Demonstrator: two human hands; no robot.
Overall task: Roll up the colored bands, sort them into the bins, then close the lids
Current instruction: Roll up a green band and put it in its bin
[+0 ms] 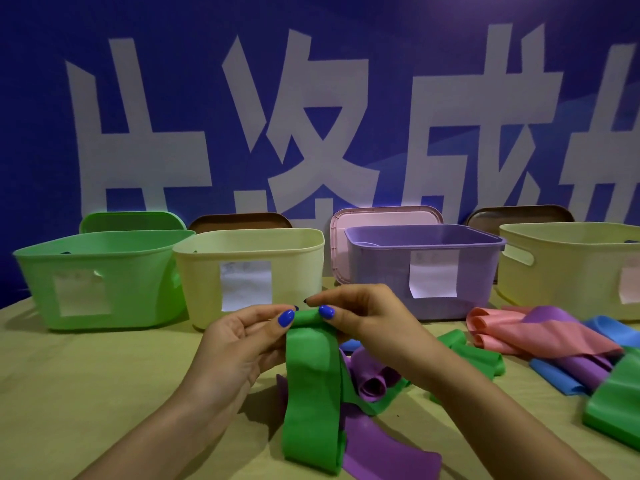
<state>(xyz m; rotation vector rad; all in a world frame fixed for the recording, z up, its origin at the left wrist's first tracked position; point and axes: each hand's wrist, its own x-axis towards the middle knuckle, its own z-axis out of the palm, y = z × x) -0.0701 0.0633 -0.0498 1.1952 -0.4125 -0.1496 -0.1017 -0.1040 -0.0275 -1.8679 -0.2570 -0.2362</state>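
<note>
A green band (311, 393) hangs in front of me, its top end rolled into a small coil. My left hand (242, 344) pinches the coil's left side and my right hand (367, 320) pinches its right side. The band's lower loop rests on the table over a purple band (381, 452). Behind stand a green bin (100, 278), a cream bin (249, 271), a purple bin (426, 268) and a second cream bin (571, 265), all open.
Lids lean against the blue wall behind the bins: green (131, 221), brown (239, 221), pink (384, 216), brown (519, 214). A heap of loose pink (540, 334), blue (554, 375), purple and green (616, 410) bands lies at the right.
</note>
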